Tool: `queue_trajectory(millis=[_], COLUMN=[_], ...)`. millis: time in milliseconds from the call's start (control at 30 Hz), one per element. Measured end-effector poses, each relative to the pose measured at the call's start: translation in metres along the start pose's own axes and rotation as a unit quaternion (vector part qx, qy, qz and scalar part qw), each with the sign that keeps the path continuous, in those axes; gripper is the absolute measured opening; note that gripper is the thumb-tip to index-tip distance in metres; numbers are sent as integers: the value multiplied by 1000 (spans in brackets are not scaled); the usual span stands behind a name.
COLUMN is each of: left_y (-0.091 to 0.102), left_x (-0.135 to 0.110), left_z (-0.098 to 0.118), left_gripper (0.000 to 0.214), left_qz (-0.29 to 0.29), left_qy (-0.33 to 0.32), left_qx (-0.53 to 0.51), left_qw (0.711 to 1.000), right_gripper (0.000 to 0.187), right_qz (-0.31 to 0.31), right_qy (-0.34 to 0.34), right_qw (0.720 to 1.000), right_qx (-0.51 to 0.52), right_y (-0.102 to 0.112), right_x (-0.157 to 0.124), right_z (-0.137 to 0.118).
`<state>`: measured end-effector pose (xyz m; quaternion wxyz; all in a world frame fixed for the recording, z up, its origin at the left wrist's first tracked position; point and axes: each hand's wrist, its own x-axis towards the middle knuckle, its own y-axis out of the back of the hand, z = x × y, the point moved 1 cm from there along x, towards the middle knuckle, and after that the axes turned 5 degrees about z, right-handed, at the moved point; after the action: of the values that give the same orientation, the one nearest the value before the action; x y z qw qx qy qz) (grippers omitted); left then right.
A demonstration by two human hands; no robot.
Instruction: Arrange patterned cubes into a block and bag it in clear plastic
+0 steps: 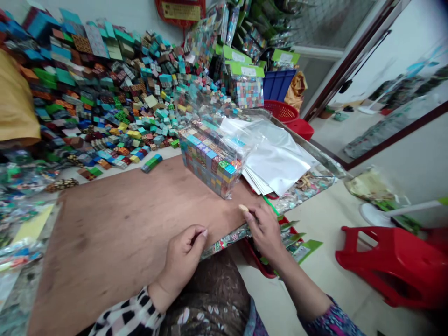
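Note:
My left hand (182,261) rests curled at the near edge of a brown wooden board (122,224), its fingers closed with nothing seen in them. My right hand (264,231) is at the board's near right corner, fingers bent over green printed cards in a red basket (261,268); whether it grips one is unclear. A clear plastic bag filled with small coloured cubes (210,161) stands upright on the board just beyond both hands. A stack of empty clear bags (276,163) lies to the right of it.
A large heap of coloured cubes (105,93) covers the table's far left. Packed bags with green headers (247,84) stand at the back. Blue and red baskets (282,109) sit far right. A red plastic stool (395,263) stands on the floor at right.

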<state>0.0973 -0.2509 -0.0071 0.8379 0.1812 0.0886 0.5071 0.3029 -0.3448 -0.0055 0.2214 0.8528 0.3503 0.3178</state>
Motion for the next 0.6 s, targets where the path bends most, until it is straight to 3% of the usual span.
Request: queue_trajectory(millis=[33,67,167,233,267,333,400,433,500,600], left_y=[0,0,-1,-2,-2,-2,-1,-1,1,3], left_x=[0,-1,-3,-5,-7,-9,-11,-11,-10,-8], left_z=[2,5,16,23,27,31,34,35,37,39], left_gripper=[21,21,28,29,28,25,23,22,22,26], left_qz=[-1,-3,-30,-69,-93,-130,-141,-135,-102,-73], left_qy=[2,6,32,54,65,88,111,122,146,200], left_qx=[-12,-32,-130,-212,-249,-306,-335,-342,-347,-357], left_qw=[1000,999,991,973,962,939,925,922,921,910], right_gripper=[30,32,38,39,38,38,39,40,42,32], right_qz=[-37,-82,-184,-204,-204,-204,-215,-227,-225,-125], right_qy=[-51,-113,-280,-339,-356,-374,-366,-350,-296,-167], right_qw=[992,968,825,742,715,689,696,715,793,928], right_qx=[105,211,455,542,566,587,579,561,483,309], right_y=[-3,-7,-20,-25,-27,-28,-27,-26,-22,-11], right_x=[-4,-10,-27,-35,-38,-41,-42,-42,-42,-40], right_z=[-9,-18,-47,-62,-67,-74,-76,-76,-74,-70])
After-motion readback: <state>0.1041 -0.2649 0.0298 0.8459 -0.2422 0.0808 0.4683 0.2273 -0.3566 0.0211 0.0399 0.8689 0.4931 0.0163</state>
